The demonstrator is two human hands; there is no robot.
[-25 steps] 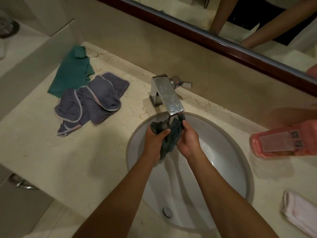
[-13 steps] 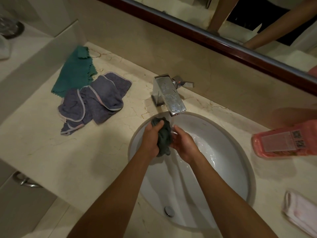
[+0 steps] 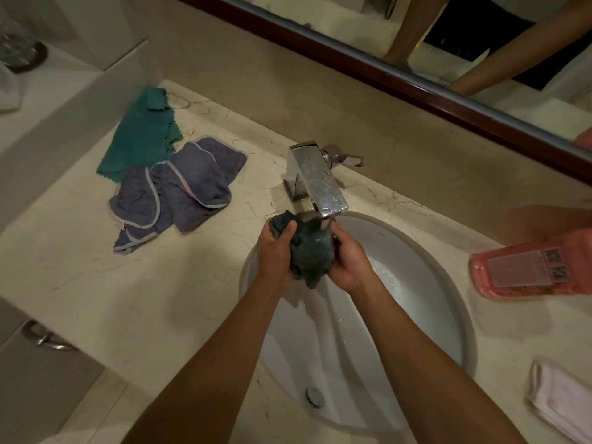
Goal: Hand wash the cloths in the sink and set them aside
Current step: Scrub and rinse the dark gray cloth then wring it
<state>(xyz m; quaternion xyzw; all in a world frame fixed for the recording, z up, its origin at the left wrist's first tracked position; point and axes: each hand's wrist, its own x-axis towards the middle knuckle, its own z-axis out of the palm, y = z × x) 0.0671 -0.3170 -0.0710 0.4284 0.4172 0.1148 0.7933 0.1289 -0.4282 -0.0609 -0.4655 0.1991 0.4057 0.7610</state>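
Rinsing a bunched dark cloth under the tap, above the basin.

Head view: the left hand (image 3: 275,251) and the right hand (image 3: 349,261) each grip a side of the dark cloth (image 3: 309,251), fingers curled round it, directly beneath the tap (image 3: 320,184) and over the sink (image 3: 442,302). To do this well, I would rub the two halves against each other under the spout, turn the bundle so hidden folds get wet, then squeeze over the basin so drips miss the worktop (image 3: 96,283). The purple cloth (image 3: 179,187) and green cloth (image 3: 141,136) lie well apart, to the left.
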